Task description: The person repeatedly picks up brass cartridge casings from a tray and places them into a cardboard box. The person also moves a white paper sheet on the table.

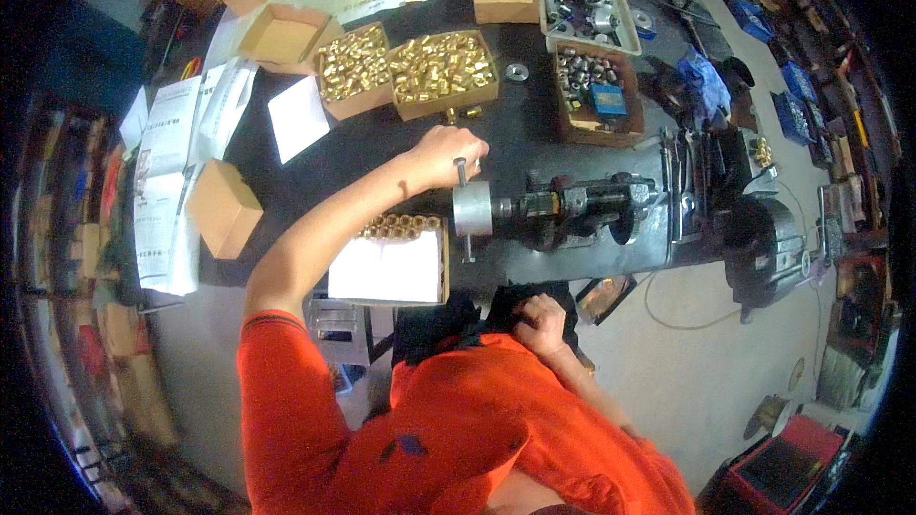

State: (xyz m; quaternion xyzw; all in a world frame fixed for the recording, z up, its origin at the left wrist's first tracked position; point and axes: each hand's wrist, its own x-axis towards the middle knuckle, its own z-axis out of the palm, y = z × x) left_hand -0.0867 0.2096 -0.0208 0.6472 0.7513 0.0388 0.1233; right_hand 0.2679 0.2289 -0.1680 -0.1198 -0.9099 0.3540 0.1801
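My left hand (448,154) is stretched over the dark table, its fingers curled closed. Just beyond its knuckles stand a small brass fitting (452,117) and another brass piece (473,112); whether the fingers touch or hold one is hidden. Close to its near side is a silver metal cylinder (472,210) with a bar through it, on the end of a dark bench fixture (582,205). My right hand (541,324) is closed over my lap, near the table's front edge; anything inside it is hidden.
Cardboard boxes of brass fittings (445,72) stand beyond my left hand. Nearer me, a box holds upright brass pieces (401,226) partly under a white sheet (389,268). A box of grey metal parts (596,129) and wrenches (682,191) lie right. Newspaper (172,219) covers the left edge.
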